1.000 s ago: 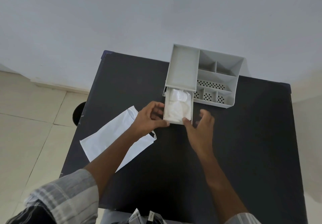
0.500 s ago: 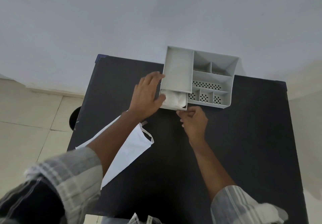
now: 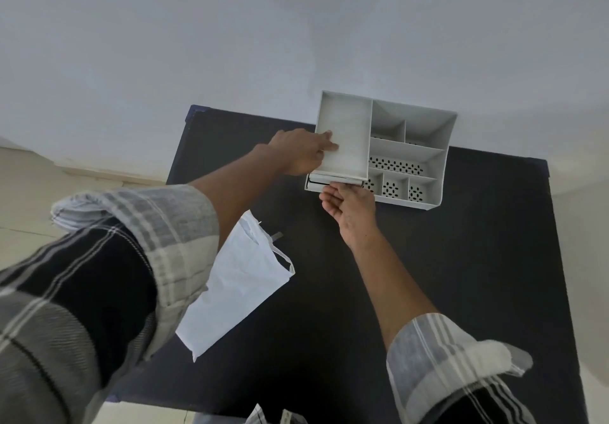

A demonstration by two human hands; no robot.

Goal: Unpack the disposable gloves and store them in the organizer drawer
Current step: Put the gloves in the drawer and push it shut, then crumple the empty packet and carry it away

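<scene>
The grey organizer (image 3: pixel 438 146) stands at the back of the black table (image 3: pixel 461 275). Its drawer (image 3: pixel 316 187) at the lower left is pushed almost fully in, so only a thin strip of its front shows. The gloves are hidden inside it. My left hand (image 3: pixel 301 151) grips the organizer's left wall, with the fingers lying over the rim into the large compartment. My right hand (image 3: pixel 351 207) sits just in front of the drawer, fingertips pressed against its front and holding nothing.
An empty white packaging bag (image 3: pixel 237 282) lies flat on the table's left half, partly under my left forearm. The organizer stands against the white wall (image 3: pixel 296 28). Beige floor tiles (image 3: pixel 26 199) show past the table's left edge.
The drawer with the gloves has slid from well out to nearly shut under my right hand. My left hand moved from the drawer's side up onto the organizer's left wall.
</scene>
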